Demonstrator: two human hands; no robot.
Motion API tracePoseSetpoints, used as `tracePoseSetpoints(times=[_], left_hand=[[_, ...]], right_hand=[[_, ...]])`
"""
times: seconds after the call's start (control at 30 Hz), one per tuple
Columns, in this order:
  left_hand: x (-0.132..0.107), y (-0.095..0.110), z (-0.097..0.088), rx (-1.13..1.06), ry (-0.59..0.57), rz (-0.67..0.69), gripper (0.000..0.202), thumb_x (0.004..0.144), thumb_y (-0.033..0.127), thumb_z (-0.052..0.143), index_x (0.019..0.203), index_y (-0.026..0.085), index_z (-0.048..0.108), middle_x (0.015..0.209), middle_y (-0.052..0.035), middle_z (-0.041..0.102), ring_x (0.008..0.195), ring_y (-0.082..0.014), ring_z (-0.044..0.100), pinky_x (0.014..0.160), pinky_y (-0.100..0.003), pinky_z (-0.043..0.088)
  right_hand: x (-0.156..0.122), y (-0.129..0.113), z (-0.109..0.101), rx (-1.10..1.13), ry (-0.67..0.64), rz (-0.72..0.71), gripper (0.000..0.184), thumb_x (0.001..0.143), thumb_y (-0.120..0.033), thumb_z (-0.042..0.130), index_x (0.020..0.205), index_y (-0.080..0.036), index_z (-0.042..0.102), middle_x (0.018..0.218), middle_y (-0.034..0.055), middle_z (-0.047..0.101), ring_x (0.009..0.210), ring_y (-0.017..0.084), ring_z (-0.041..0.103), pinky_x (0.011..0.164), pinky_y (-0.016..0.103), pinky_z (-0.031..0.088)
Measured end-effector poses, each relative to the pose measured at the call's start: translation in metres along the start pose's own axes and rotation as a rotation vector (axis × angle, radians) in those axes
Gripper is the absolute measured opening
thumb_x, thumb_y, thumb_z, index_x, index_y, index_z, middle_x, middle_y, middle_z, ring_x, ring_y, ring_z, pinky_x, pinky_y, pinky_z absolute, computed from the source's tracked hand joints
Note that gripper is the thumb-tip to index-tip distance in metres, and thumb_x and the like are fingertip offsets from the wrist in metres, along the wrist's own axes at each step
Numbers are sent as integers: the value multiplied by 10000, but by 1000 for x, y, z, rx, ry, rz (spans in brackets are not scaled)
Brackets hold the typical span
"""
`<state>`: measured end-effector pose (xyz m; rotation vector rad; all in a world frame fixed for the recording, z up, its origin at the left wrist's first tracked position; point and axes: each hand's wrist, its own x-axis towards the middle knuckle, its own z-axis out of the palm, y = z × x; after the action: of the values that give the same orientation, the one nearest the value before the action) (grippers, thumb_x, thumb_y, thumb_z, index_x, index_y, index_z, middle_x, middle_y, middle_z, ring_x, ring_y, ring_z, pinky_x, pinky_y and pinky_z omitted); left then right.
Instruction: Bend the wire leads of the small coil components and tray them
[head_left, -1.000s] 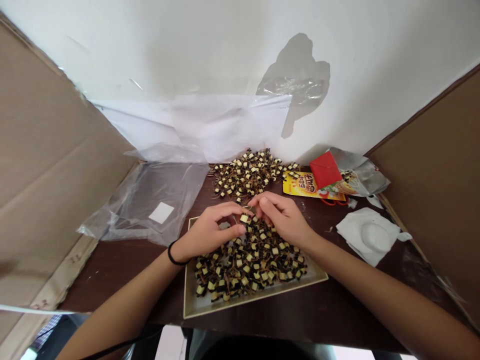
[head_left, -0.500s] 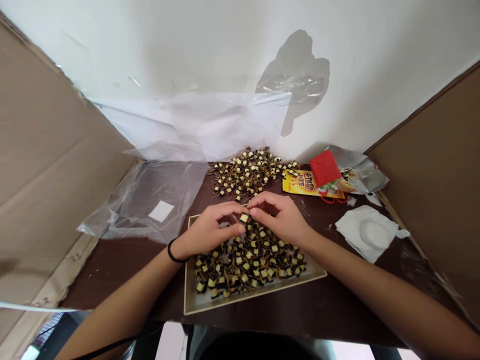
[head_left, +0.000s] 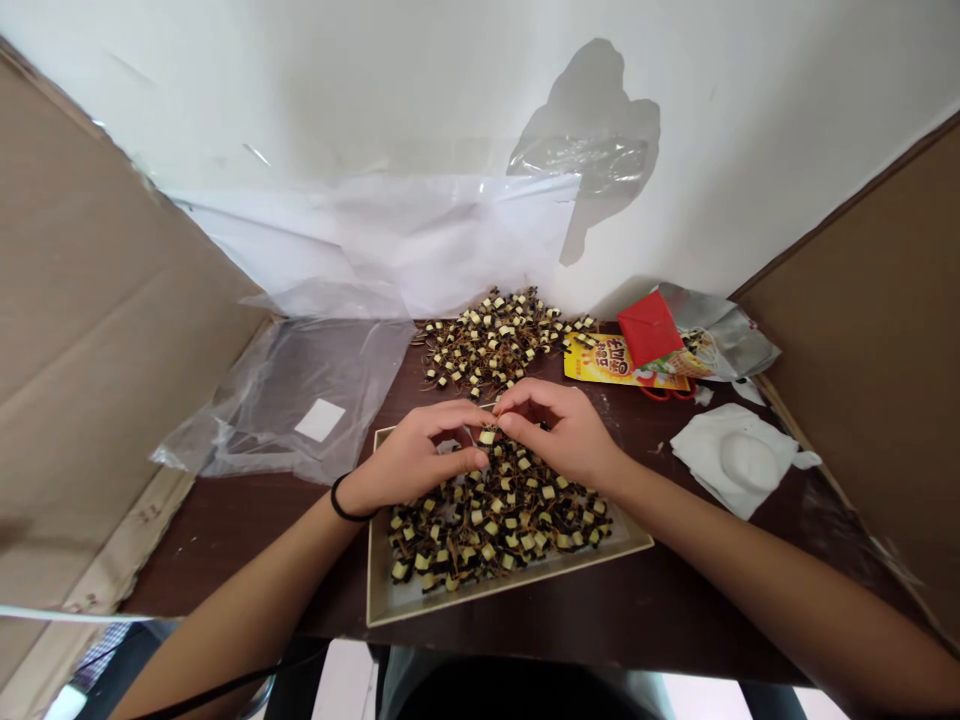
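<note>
A small yellow-and-black coil (head_left: 487, 437) with thin copper-coloured wire leads is held between my hands, above the near tray. My left hand (head_left: 420, 452) has its index fingertip at the top of the coil and its thumb just below it. My right hand (head_left: 559, 430) pinches thumb and index finger together at the coil's thin leads. Many similar coils (head_left: 510, 523) fill the shallow beige tray (head_left: 517, 583) under both hands. The exact contact at the fingertips is too small to make out.
Behind the tray lies a loose heap of coils (head_left: 499, 335). At left is a clear plastic bag (head_left: 262, 400) with a white label. On the right are a yellow snack packet (head_left: 600, 362), a red packet (head_left: 651, 330), red-handled scissors (head_left: 667, 393) and white crumpled tissue (head_left: 739, 460). Cardboard walls flank the table.
The hands hold almost the same pose around the coil, with only a very slight shift of the fingers. The whole view has moved a little.
</note>
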<state>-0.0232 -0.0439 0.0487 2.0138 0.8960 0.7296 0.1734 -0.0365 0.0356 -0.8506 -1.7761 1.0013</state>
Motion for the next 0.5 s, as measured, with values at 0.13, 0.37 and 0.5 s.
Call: tracePoseSetpoints(times=[0.13, 0.37, 0.5], left_hand=[[0, -1, 0, 18, 1, -12, 316, 782, 356, 671, 1021, 149, 671, 937, -63, 669, 787, -146, 613, 727, -240, 504], [1, 2, -2, -17, -35, -25, 359, 825, 428, 596, 1028, 144, 681, 952, -80, 683, 858, -179, 614, 772, -261, 481], [0, 3, -3, -23, -81, -12, 417, 868, 482, 500, 999, 127, 675, 926, -84, 693, 862, -185, 618, 798, -267, 471]], right_hand=[[0, 0, 0, -19, 1, -20, 75, 812, -236, 594, 787, -173, 628, 741, 14, 660, 627, 116, 556, 577, 232, 437], [-4, 3, 2, 53, -19, -105, 244, 828, -254, 583, 1066, -203, 587, 951, 52, 618, 732, 132, 562, 615, 252, 499], [-5, 4, 3, 36, -76, -219, 418, 798, -246, 634, 1204, -230, 532, 1174, 93, 566, 935, 174, 571, 718, 295, 532]])
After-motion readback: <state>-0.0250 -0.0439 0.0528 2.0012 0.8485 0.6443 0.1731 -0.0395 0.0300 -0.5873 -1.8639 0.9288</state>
